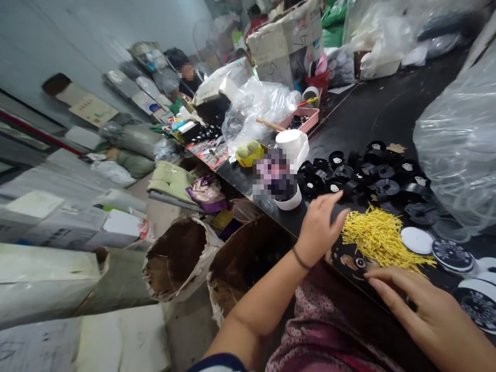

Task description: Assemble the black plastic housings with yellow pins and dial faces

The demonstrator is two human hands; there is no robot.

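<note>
My left hand [323,222] is at the table's near edge, by the black round plastic parts [358,175]. Its thumb stands apart from the fingers, and nothing shows between them. A heap of thin yellow plastic pieces [374,235] lies between my two hands. My right hand [422,305] is in front of that heap, its thumb and index fingertips close together in a pinch. Whatever they hold, if anything, is hidden. Just beyond those fingertips a small dark ring-shaped part [360,262] lies on the table. Black dials with white markings [452,254] and a white disc [417,240] are to the right.
A white cup [290,143] and a white container [289,200] stand left of the black parts. Clear plastic bags [461,134] bulge at the right. Behind are a pink tray [306,121] and cartons. Open-topped boxes [176,258] stand on the floor. Another person [188,77] is farther back.
</note>
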